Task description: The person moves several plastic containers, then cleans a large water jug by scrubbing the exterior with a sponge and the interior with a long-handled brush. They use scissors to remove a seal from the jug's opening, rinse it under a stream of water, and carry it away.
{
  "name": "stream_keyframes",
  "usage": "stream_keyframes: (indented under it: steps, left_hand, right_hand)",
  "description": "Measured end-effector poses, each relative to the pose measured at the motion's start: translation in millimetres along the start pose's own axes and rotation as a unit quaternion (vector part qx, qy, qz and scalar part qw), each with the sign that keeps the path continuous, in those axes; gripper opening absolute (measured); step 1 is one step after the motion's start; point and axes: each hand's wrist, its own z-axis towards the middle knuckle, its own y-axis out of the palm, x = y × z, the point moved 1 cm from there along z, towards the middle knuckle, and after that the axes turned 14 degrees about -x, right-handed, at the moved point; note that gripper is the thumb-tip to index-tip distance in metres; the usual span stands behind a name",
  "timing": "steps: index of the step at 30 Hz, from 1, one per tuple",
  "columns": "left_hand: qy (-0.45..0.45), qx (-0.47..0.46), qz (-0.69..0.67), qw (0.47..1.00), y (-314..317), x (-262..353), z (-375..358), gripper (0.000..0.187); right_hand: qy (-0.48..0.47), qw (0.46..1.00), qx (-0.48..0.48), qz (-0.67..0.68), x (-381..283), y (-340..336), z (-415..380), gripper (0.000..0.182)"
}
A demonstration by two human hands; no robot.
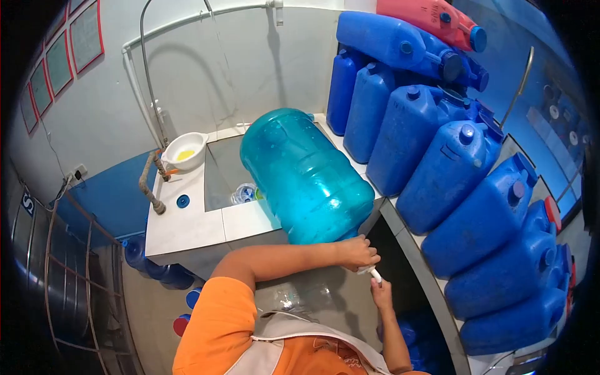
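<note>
A big teal water jug point(300, 175) lies tilted on its side across the tiled sink counter point(187, 225), its near end jutting past the counter's front edge. My left hand point(357, 252) is closed just under that near end, touching the jug. Right below it, my right hand point(381, 291) pinches a small white object point(374, 272) that sits between the two hands. I cannot tell what the white piece is. An orange sleeve covers my left shoulder.
Several blue jerrycans point(450, 169) and a red one point(431, 15) are stacked on the right. In the sink basin point(219, 169) lies a small clear bottle point(245, 194). A white bowl point(185, 151), a hose point(150, 184) and a blue cap point(182, 201) sit at the left. More blue containers stand on the floor.
</note>
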Motion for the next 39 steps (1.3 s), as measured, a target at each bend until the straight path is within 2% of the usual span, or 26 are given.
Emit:
stream_keyframes:
  steps: [2, 4, 7, 10, 11, 13, 14, 16, 19, 20, 22, 23, 24, 25, 26, 28, 31, 32, 34, 36, 39]
  left_hand:
    - [-0.009, 0.025, -0.005, 1.0, 0, -1, 5, 0.042]
    - [-0.016, -0.001, -0.011, 1.0, -2, -2, 10, 0.037]
    - [0.005, 0.017, -0.027, 0.999, 5, 0, 15, 0.037]
    - [-0.007, -0.024, -0.005, 1.0, 25, 9, 28, 0.041]
    - [-0.011, -0.024, -0.005, 1.0, 30, 10, 32, 0.041]
    - [-0.03, -0.014, -0.015, 0.999, 35, 6, 41, 0.043]
    - [-0.036, -0.013, -0.014, 0.999, 34, 6, 43, 0.043]
    - [-0.041, -0.031, -0.001, 0.999, 36, 5, 47, 0.043]
    - [-0.041, -0.037, 0.017, 0.998, 45, 17, 48, 0.045]
    - [-0.045, -0.027, 0.038, 0.998, 47, 19, 50, 0.046]
    - [-0.032, -0.023, 0.02, 0.999, 43, 21, 58, 0.049]
    - [-0.016, -0.017, 0.005, 1.0, 39, 21, 61, 0.052]
    - [-0.021, -0.019, 0.005, 1.0, 28, 16, 61, 0.052]
    - [-0.034, -0.037, 0.005, 0.999, 10, 7, 61, 0.056]
    - [-0.047, -0.054, 0.003, 0.997, -8, -4, 62, 0.059]
    - [-0.058, -0.042, -0.046, 0.996, -32, -33, 63, 0.067]
    - [-0.084, -0.031, -0.103, 0.991, -73, -71, 50, 0.074]
    - [-0.086, -0.028, -0.136, 0.987, -85, -81, 46, 0.076]
    - [-0.084, -0.022, -0.168, 0.982, -111, -103, 36, 0.077]
    - [-0.093, 0.007, -0.265, 0.96, -133, -128, 14, 0.077]
    - [-0.088, 0.149, -0.284, 0.943, -159, -188, -36, 0.074]
  right_hand:
    - [0.011, 0.999, 0.052, 0.013, 2, 10, -6, 0.044]
    - [0.11, 0.984, 0.068, 0.119, -17, 20, -26, 0.043]
    - [0.127, 0.981, 0.025, 0.144, -14, 4, -33, 0.043]
    - [0.013, 1.0, -0.01, 0.015, 73, -18, -13, 0.045]
    - [0.012, 1.0, -0.014, 0.014, 72, -15, -16, 0.045]
    - [0.068, 0.994, 0.063, 0.063, 59, -5, -25, 0.047]
    - [0.081, 0.99, 0.077, 0.089, 20, 4, -35, 0.047]
    - [0.151, 0.953, 0.069, 0.251, -14, 18, -52, 0.046]
    - [0.137, 0.961, 0.075, 0.23, 12, 12, -52, 0.045]
    - [0.14, 0.961, 0.073, 0.229, 42, 4, -53, 0.045]
    - [0.08, 0.991, 0.104, 0.031, 116, -10, -57, 0.044]
    - [0.08, 0.988, 0.114, 0.062, 103, -15, -66, 0.045]
    - [0.081, 0.984, 0.125, 0.093, 72, -24, -81, 0.046]
    - [0.062, 0.984, 0.17, -0.009, 61, -32, -92, 0.046]
    - [0.089, 0.977, 0.192, 0.032, 95, -38, -100, 0.044]
    - [0.142, 0.965, 0.184, 0.121, 76, -46, -105, 0.042]
    - [0.149, 0.967, 0.177, 0.107, 97, -51, -87, 0.034]
    - [0.149, 0.968, 0.175, 0.105, 98, -51, -75, 0.034]
    - [0.103, 0.972, 0.153, 0.144, 90, -52, -40, 0.02]
    - [0.027, 0.969, 0.19, 0.154, 51, -42, 7, 0.018]
    - [0.008, 0.994, 0.11, 0.001, -25, -42, 75, 0.026]
